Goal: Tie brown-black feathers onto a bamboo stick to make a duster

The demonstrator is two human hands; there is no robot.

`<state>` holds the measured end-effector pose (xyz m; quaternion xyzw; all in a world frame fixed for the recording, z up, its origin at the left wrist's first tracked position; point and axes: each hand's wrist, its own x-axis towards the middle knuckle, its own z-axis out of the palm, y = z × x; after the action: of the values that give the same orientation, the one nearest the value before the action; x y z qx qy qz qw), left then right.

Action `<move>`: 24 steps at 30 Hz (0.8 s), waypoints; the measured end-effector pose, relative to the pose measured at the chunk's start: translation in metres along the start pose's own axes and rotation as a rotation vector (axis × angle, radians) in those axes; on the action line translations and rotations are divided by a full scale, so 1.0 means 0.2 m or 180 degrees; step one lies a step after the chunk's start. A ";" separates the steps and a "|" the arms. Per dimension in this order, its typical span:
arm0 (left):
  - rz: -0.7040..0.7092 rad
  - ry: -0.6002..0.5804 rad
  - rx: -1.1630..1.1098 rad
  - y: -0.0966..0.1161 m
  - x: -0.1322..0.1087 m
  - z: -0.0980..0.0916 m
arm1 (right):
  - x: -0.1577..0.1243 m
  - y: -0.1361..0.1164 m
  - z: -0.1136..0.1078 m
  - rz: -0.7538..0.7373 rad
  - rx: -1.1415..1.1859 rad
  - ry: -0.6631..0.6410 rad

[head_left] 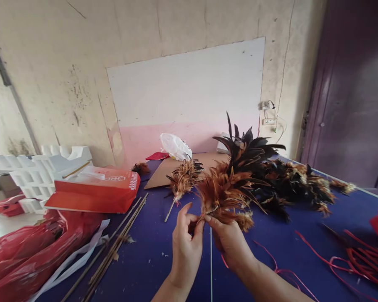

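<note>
Rust-brown plumes, pinched tight at the root

Blue stretches right across the counter (pixel 151 260), and everything here plays out on top of it. Over on the left sprawls a red plastic bag (pixel 34 251), glossy and crumpled; away to the right lies a heap of dark feathers (pixel 292 180), black shading into tan. Centre stage, the feather bunch (pixel 222 188) fans up and away, just above the counter's pale line. Tall black plumes rise behind it, and whether they belong to it or to the heap, I can't tell.

Now the hands: left hand (pixel 186 243) and right hand (pixel 233 243) come together at the base, fingertips nearly touching, both clamped on that one narrow point, the left forefinger lifted. Everything hangs on that pinch! Ease it unevenly and the quills could slip, splaying the fan or shedding plumes into the heap close by.

Beyond the left hand rests a smaller feathered stick (pixel 184 182); nearer, bare sticks (pixel 118 241) lie slantwise. Slimmest of all, a loose red strand (pixel 276 268) curls just beside the right forearm, and a careless sweep of the arm could snag it.
</note>
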<state>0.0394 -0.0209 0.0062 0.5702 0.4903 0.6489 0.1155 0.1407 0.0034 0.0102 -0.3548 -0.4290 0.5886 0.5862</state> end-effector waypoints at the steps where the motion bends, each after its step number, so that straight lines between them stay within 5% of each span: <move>1: -0.0156 -0.0044 -0.0123 0.01 0.00 0.00 | 0.01 0.01 -0.01 0.0054 0.0039 -0.0053; 9: -0.1639 -0.1003 -0.1376 0.03 0.03 -0.01 | 0.05 0.04 -0.08 0.0098 0.0136 -0.0481; 15: -0.1888 -0.1995 -0.1903 0.08 0.07 -0.06 | 0.04 0.00 -0.10 -0.0025 0.0088 -0.0928; 20: -0.1947 -0.2186 -0.1790 0.08 0.09 -0.07 | 0.05 -0.02 -0.11 -0.0026 0.0134 -0.0936; 24: -0.1695 -0.1759 -0.1600 0.04 0.05 -0.02 | 0.06 0.01 -0.11 0.0100 0.0005 -0.0826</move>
<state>0.0349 -0.0199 0.0184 0.5303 0.3980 0.5190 0.5394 0.1588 0.0178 0.0012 -0.2820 -0.4952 0.6390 0.5167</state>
